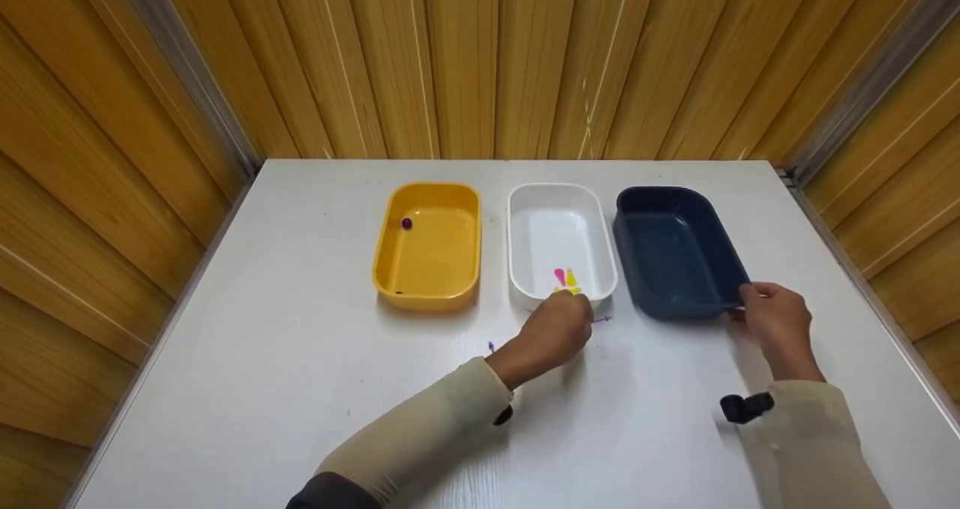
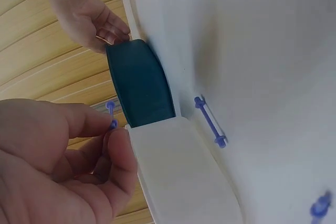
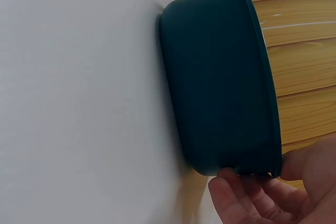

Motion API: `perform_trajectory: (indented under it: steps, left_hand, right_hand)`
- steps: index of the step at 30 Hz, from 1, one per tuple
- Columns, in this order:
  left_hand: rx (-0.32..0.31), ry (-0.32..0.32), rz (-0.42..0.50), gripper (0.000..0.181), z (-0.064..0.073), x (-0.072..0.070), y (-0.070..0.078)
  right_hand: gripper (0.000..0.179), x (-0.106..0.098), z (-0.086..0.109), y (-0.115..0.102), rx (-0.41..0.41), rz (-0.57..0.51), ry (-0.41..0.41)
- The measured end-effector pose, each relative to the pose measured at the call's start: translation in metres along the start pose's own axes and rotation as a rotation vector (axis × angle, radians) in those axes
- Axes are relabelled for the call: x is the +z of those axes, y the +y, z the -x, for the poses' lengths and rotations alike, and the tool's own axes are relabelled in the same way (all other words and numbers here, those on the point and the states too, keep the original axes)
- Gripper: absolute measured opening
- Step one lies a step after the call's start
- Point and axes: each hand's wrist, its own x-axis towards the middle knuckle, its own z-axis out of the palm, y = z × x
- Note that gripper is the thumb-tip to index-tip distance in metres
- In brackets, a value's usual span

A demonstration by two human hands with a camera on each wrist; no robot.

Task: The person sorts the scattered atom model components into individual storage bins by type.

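Observation:
My left hand point(image 1: 559, 327) is over the near edge of the white tray point(image 1: 514, 257). Its thumb and forefinger pinch a small purple-blue plastic rod with knobbed ends point(image 2: 111, 109), which the hand hides in the head view. Pink point(image 1: 559, 276) and yellow point(image 1: 571, 278) pieces lie inside the white tray near that edge. My right hand point(image 1: 778, 320) grips the rim of the dark blue tray point(image 1: 679, 310) at its near right corner, thumb at the rim and fingers below it, as the right wrist view shows.
A second knobbed rod point(image 2: 210, 121) lies on the table before the trays, and another purple piece point(image 1: 491, 345) lies further left. The yellow tray point(image 1: 427, 301) stands on the left with a dark purple bead point(image 1: 406, 224) inside. Wood-look panels point(image 1: 465, 58) enclose the table.

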Motion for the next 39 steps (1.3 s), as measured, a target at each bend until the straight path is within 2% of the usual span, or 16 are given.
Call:
perform_trajectory:
  steps: [3, 5, 11, 15, 24, 33, 39]
  left_hand:
    - [0.032, 0.057, -0.014, 0.019, -0.004, -0.001, 0.002]
    - [0.036, 0.074, -0.016, 0.020, -0.007, -0.003, 0.003]
    - [0.002, 0.069, 0.024, 0.022, -0.018, -0.009, 0.007]
    - [-0.026, 0.066, 0.026, 0.021, -0.024, -0.008, 0.015]
    - [-0.059, 0.041, 0.026, 0.018, -0.043, 0.004, 0.039]
    - [-0.090, 0.085, -0.039, 0.012, -0.061, 0.016, 0.052]
    - [-0.125, 0.075, -0.018, 0.011, -0.070, 0.025, 0.059]
  right_hand:
    - [0.058, 0.001, 0.000, 0.000, -0.014, -0.033, 0.007]
    - [0.058, 0.001, 0.000, 0.000, -0.017, -0.042, 0.010]
    - [0.057, 0.000, -0.001, -0.002, -0.008, -0.051, 0.011]
    - [0.058, -0.003, -0.001, -0.002, 0.003, -0.038, 0.003]
    - [0.059, -0.002, 0.001, 0.000, 0.012, -0.014, -0.008]
    - [0.057, -0.001, 0.000, 0.000, 0.011, -0.007, 0.007]
    - [0.057, 0.000, -0.001, -0.001, 0.028, -0.029, -0.002]
